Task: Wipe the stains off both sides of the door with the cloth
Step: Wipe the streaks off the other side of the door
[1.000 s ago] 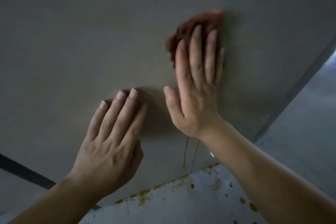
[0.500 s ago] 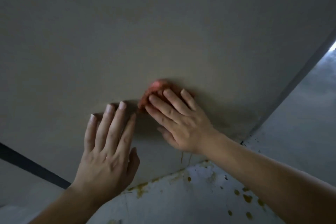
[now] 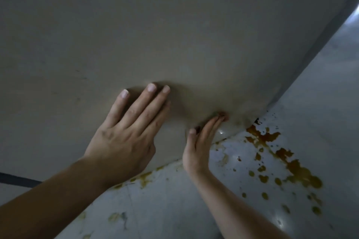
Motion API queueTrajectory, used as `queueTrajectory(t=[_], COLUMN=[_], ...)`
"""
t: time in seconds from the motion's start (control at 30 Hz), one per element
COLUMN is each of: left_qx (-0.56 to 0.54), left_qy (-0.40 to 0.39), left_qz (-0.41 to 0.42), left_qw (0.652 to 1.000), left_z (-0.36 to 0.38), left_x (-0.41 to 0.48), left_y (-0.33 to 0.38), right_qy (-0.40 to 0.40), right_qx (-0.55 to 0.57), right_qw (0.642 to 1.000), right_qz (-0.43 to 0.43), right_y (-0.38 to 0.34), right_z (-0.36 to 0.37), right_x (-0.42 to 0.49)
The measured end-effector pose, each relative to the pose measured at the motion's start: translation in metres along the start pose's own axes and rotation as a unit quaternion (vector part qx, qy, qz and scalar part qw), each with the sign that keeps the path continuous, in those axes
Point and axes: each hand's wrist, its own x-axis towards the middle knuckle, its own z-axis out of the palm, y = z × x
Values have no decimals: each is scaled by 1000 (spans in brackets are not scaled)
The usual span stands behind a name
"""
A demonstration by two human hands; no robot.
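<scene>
The pale beige door fills the upper part of the view in dim light. My left hand lies flat on it with straight, spread fingers. My right hand presses low on the door near its bottom edge, fingers straight. The reddish cloth is almost wholly hidden under that hand; only a small edge shows at the fingertips and another by the thumb.
Orange-brown splashes spread over the glossy grey floor below the door, with thinner smears along its bottom edge. A dark door edge or frame runs diagonally at right. A dark strip crosses the lower left.
My right hand has slid the cloth down the door, from high up to just above the bottom edge. The left hand stays flat on the door. My view has tipped toward the floor.
</scene>
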Motion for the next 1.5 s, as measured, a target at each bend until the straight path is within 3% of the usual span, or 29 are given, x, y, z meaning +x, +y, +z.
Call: queueTrajectory(t=[0.07,0.2,0.27,0.33,0.37,0.43,0.6,0.77,1.0,1.07,1.17,1.27,1.33,1.43,1.5], left_qx=[17,30,33,43,47,55,59,61,52,42,-2,-54,-58,-30,-10], left_qy=[-8,-27,-28,-17,-11,-9,-16,-11,-15,-13,-11,-13,-15,-15,-8], left_qz=[3,15,21,24,23,27,30,34,41,42,44,44,48,41,17], left_qw=[1000,999,999,999,999,998,998,998,998,998,999,997,997,999,1000], left_z=[5,14,17,21,23,25,27,29,29,28,24,14,7,1,-2], left_x=[0,2,1,0,0,2,-1,1,0,0,1,0,-1,-9,-16], left_y=[7,22,21,16,15,14,14,15,13,13,8,3,1,-3,-11], right_qy=[13,-23,-54,-45,-23,-4,-142,-49,-105,-79,-81,-67,-79,-104,-87], right_qx=[54,13,18,102,138,168,158,157,161,182,132,55,5,68,101], right_qw=[998,998,998,971,954,942,942,929,937,960,987,987,993,987,986], right_qz=[42,-64,32,212,263,292,260,331,291,196,-48,-132,-87,100,96], right_y=[-20,-2,39,57,59,64,65,90,61,35,-17,-19,21,49,30], right_z=[3,14,16,20,22,23,40,44,51,43,32,35,40,34,34], right_x=[6,-12,-33,-31,-26,-20,-79,-49,-73,-64,-53,-50,-63,-72,-63])
